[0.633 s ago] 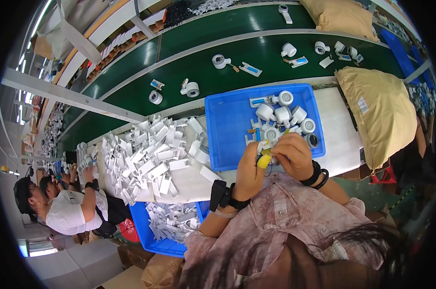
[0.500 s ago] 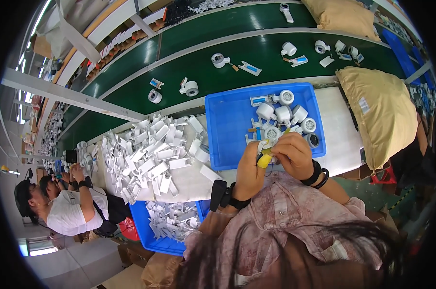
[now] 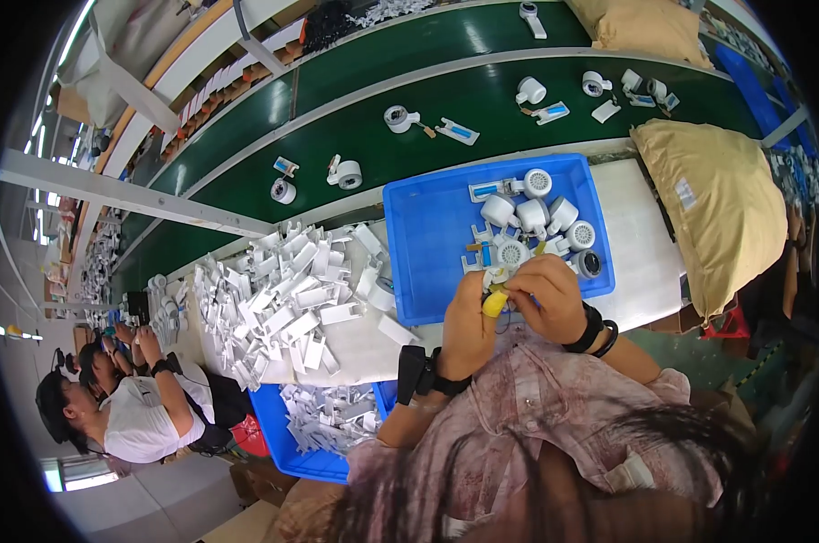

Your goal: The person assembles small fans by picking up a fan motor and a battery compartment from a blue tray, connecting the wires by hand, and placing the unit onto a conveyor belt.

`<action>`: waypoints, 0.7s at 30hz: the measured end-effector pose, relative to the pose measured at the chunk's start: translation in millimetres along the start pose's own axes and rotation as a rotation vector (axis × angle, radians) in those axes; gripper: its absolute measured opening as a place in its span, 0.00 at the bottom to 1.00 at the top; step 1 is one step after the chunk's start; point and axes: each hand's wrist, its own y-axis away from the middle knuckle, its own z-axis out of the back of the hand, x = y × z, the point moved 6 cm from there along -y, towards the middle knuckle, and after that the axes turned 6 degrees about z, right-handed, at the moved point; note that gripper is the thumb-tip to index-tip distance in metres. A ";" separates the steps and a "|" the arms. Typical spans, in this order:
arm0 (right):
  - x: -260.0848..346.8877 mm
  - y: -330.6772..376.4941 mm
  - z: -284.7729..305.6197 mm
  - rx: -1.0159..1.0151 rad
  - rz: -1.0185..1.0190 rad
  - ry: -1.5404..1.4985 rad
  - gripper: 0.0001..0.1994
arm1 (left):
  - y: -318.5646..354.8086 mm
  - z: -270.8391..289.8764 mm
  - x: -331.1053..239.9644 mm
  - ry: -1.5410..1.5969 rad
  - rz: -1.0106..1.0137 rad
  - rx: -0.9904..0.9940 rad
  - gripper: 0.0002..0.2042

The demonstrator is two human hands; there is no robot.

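Both hands meet over the near edge of the blue tray (image 3: 427, 262); the left hand (image 3: 468, 317) is closed on a small yellow part (image 3: 494, 303), the right hand (image 3: 545, 294) pinching it from the other side. This looks like mid-assembly; the next move calls for steady alignment beside the white round fan heads (image 3: 531, 217).

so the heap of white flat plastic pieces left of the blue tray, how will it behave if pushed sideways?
The white plastic pieces lie loose and criss-crossed, so a push would probably scatter them rather than move the heap whole. They look thin and light, likely sliding easily on the white table. Those near the edge may drop into the blue bin below.
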 end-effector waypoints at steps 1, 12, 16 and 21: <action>1.4 -1.0 1.2 0.003 0.020 0.005 0.11 | -1.0 -0.5 -4.8 -0.011 -0.054 -0.023 0.08; 1.9 -0.5 12.9 0.047 0.115 -0.044 0.12 | 0.7 -7.4 -8.3 -0.028 -0.109 0.029 0.08; 3.8 1.6 13.0 0.025 0.119 -0.041 0.12 | 2.3 -7.5 -11.5 -0.025 -0.106 0.024 0.08; 5.3 2.4 10.6 -0.004 0.118 -0.043 0.12 | 3.4 -5.3 -14.8 -0.001 -0.141 -0.010 0.07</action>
